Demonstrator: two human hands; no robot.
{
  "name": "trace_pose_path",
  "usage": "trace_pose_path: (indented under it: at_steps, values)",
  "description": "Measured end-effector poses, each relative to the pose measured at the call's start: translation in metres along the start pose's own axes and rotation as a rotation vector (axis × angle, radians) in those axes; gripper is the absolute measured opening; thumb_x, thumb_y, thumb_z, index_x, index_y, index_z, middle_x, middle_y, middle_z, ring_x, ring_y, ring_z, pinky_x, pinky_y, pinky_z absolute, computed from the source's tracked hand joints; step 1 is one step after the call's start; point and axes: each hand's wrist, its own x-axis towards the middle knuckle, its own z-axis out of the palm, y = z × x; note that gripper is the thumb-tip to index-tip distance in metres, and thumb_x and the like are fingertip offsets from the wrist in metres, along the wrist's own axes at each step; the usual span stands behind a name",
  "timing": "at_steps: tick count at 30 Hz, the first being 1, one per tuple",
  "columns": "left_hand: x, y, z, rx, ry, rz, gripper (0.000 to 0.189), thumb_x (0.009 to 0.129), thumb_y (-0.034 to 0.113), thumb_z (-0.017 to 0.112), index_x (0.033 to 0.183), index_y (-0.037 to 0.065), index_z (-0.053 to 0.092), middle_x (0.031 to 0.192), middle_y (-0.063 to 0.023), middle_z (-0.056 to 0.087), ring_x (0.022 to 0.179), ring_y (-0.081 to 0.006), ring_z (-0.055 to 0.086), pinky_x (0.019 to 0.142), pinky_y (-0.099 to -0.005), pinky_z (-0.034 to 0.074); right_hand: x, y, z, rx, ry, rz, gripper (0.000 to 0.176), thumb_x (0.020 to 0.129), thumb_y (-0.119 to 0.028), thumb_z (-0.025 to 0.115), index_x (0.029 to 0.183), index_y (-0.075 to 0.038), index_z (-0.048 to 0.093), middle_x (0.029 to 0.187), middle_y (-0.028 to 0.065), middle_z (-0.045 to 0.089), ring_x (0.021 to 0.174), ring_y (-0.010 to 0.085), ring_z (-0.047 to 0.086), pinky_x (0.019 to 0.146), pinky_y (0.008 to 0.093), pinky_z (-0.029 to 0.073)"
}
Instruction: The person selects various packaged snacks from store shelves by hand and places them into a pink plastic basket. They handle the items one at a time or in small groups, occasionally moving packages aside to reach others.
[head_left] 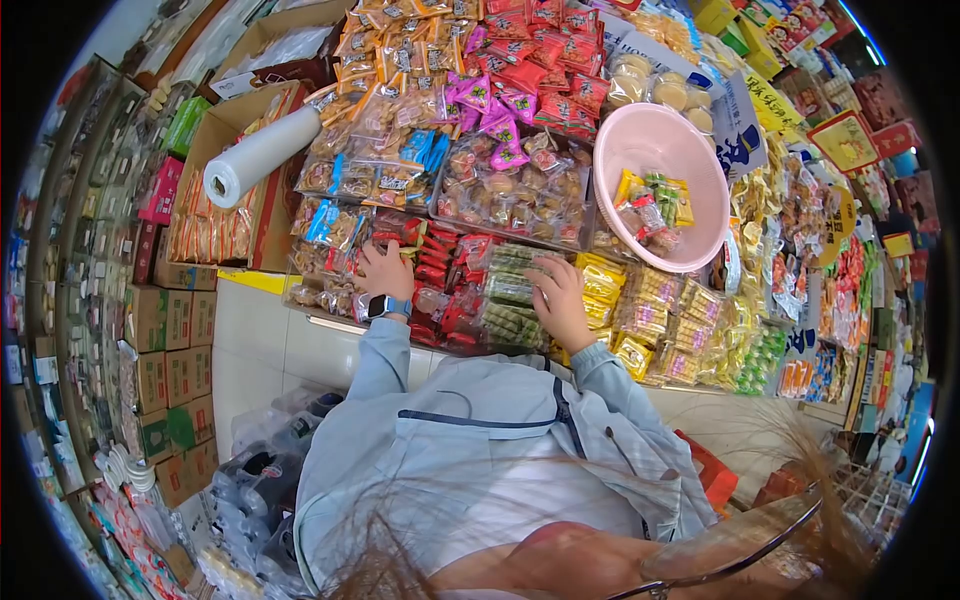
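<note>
The left hand (386, 272) is spreading its fingers, unclenched, at the edge of glossy, crinkled red packets (432, 265), a square-faced watch (388, 306) circling its wrist. The right hand (563, 308) is curving its fingers over green packets (508, 290) in clear film; whether they are grasping one, I cannot tell. Shiny yellow packets (602, 284) are lying just beside it. Beyond, a smooth, round pink bowl (660, 140) is holding small packets (655, 210).

Snack packets (510, 290) under both hands (385, 272), basin (690, 140) ahead right, plastic roll (262, 158) ahead left, stacked cartons (178, 370) left
</note>
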Motion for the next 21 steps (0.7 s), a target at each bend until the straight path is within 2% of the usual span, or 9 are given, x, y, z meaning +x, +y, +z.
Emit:
trace_pose_path:
  at_steps: [5, 8, 11, 14, 15, 18, 21]
  values:
    - [0.007, -0.010, 0.015, -0.195, 0.034, -0.045, 0.037, 0.085, 0.039, 0.067, 0.115, 0.021, 0.056, 0.138, -0.0136, 0.041, 0.126, -0.0353, 0.044, 0.093, -0.0669, 0.035, -0.004, 0.003, 0.003, 0.021, 0.009, 0.015, 0.030, 0.079, -0.001, 0.063, 0.107, -0.010, 0.067, 0.120, 0.0090, 0.060, 0.118, 0.0330, 0.051, 0.099, 0.0456, 0.038]
    - [0.004, -0.008, 0.002, -0.301, 0.059, -0.060, 0.046, 0.083, 0.044, 0.067, 0.121, 0.022, 0.054, 0.138, -0.0145, 0.041, 0.128, -0.0365, 0.041, 0.094, -0.0675, 0.032, -0.004, 0.002, 0.003, 0.027, 0.006, 0.018, 0.029, 0.079, -0.001, 0.063, 0.106, -0.010, 0.066, 0.119, 0.0091, 0.060, 0.116, 0.0328, 0.052, 0.097, 0.0459, 0.039]
    - [0.000, -0.005, -0.002, -0.292, 0.151, -0.070, 0.061, 0.080, 0.051, 0.068, 0.129, 0.020, 0.051, 0.139, -0.0167, 0.040, 0.128, -0.0380, 0.039, 0.097, -0.0660, 0.031, -0.003, 0.002, 0.003, 0.024, 0.001, 0.013, 0.029, 0.078, -0.001, 0.063, 0.106, -0.010, 0.066, 0.118, 0.0092, 0.060, 0.115, 0.0326, 0.053, 0.096, 0.0458, 0.039]
    - [0.020, -0.022, 0.009, -0.265, 0.356, -0.130, 0.071, 0.078, 0.056, 0.068, 0.133, 0.015, 0.049, 0.139, -0.0197, 0.039, 0.129, -0.0388, 0.036, 0.099, -0.0627, 0.031, -0.002, 0.004, -0.001, 0.024, -0.003, 0.006, 0.029, 0.078, -0.001, 0.063, 0.106, -0.009, 0.066, 0.117, 0.0093, 0.060, 0.114, 0.0326, 0.053, 0.095, 0.0456, 0.040]
    - [0.034, -0.031, 0.017, -0.160, 0.419, -0.204, 0.077, 0.078, 0.056, 0.068, 0.135, 0.010, 0.044, 0.138, -0.0207, 0.040, 0.124, -0.0406, 0.042, 0.099, -0.0573, 0.036, -0.003, 0.004, -0.001, 0.018, 0.004, 0.009, 0.029, 0.078, 0.000, 0.063, 0.105, -0.009, 0.066, 0.117, 0.0093, 0.060, 0.114, 0.0324, 0.053, 0.095, 0.0455, 0.040]
    - [0.070, -0.050, -0.005, -0.328, 0.267, -0.583, 0.081, 0.078, 0.047, 0.074, 0.139, 0.010, 0.037, 0.136, -0.0222, 0.045, 0.119, -0.0419, 0.049, 0.096, -0.0519, 0.042, -0.004, 0.007, 0.000, 0.013, 0.016, 0.014, 0.029, 0.078, 0.000, 0.062, 0.105, -0.009, 0.066, 0.116, 0.0093, 0.061, 0.113, 0.0321, 0.054, 0.095, 0.0454, 0.040]
    - [0.095, -0.072, 0.002, -0.656, 0.193, -0.525, 0.083, 0.076, 0.027, 0.081, 0.141, 0.008, 0.031, 0.133, -0.0242, 0.049, 0.116, -0.0423, 0.054, 0.094, -0.0484, 0.045, -0.004, 0.009, 0.001, 0.019, 0.018, 0.013, 0.029, 0.079, 0.000, 0.061, 0.106, -0.009, 0.066, 0.116, 0.0093, 0.061, 0.113, 0.0319, 0.054, 0.095, 0.0453, 0.040]
